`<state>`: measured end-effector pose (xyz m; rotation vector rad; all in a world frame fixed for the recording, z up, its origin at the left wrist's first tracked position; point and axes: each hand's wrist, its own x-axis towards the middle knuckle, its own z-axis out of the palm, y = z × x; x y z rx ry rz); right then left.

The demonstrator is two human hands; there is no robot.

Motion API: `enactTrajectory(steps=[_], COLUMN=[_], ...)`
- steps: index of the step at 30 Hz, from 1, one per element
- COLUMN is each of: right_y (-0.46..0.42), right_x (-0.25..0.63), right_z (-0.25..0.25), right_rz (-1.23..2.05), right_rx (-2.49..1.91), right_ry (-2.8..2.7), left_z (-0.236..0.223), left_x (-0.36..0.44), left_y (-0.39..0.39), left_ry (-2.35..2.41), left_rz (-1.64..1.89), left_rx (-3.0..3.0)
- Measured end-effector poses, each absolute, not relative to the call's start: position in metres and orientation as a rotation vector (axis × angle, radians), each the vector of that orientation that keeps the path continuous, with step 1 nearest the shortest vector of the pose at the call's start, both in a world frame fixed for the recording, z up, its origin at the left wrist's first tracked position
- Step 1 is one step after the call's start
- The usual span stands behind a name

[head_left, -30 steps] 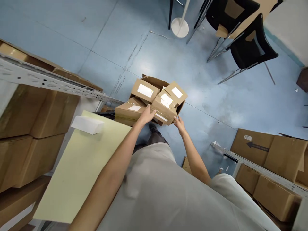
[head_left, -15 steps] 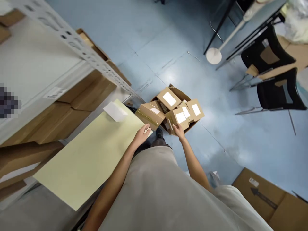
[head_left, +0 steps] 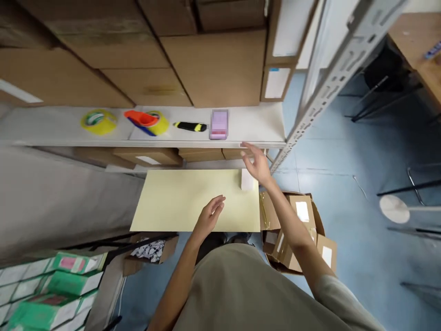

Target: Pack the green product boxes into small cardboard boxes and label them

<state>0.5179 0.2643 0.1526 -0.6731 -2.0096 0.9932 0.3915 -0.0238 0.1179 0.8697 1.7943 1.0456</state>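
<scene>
My right hand (head_left: pixel 257 165) reaches out over the far right corner of the pale yellow board (head_left: pixel 179 202), fingers apart and holding nothing. A small white block, perhaps a stack of labels (head_left: pixel 246 181), lies on the board just below that hand and is partly covered by it. My left hand (head_left: pixel 207 217) hovers above the board nearer my body, its fingers loosely bent, with nothing in it. To the right, on the floor, an open carton (head_left: pixel 321 219) holds several small brown boxes with white labels (head_left: pixel 325 246); my right forearm hides part of them.
A white shelf (head_left: pixel 193 138) bears yellow tape rolls (head_left: pixel 99 121), a tape dispenser (head_left: pixel 143 120), a black-and-yellow cutter (head_left: pixel 190 126) and a blurred pinkish item (head_left: pixel 219 124). Large cartons (head_left: pixel 217 69) stand behind. A metal post (head_left: pixel 320 92) rises right; green-and-white boxes (head_left: pixel 34 312) stand lower left.
My view has swung left from the floor carton to the shelf. My right hand has left the small box in the carton and moved over the board; my left hand remains empty above the board.
</scene>
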Motion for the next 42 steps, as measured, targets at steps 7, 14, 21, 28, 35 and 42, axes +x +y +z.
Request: enactTrajectory(steps=[7, 14, 21, 28, 35, 42], right_y=[0.387, 0.375, 0.236, -0.009, -0.219, -0.384], right_x=[0.362, 0.345, 0.310, 0.212, 0.097, 0.019], right_z=[0.162, 0.208, 0.243, 0.202, 0.154, 0.096], right_rz=[0.603, 0.355, 0.397, 0.868, 1.449, 1.368], right_rx=[-0.671, -0.897, -0.560, -0.213, 0.326, 0.999], right_ry=[-2.430, -2.555, -2.353, -2.403, -2.705, -3.022], left_z=[0.150, 0.164, 0.153, 0.161, 0.126, 0.071], left_x=[0.363, 0.310, 0.240, 0.169, 0.176, 0.210], left_y=[-0.094, -0.183, -0.275, -0.406, -0.552, -0.609], left_ry=[1.903, 1.943, 1.838, 1.955, 2.035, 1.206], left_rz=[1.228, 1.466, 1.728, 2.069, 2.396, 2.521], left_rx=[0.729, 0.486, 0.340, 0.170, -0.503, -1.396])
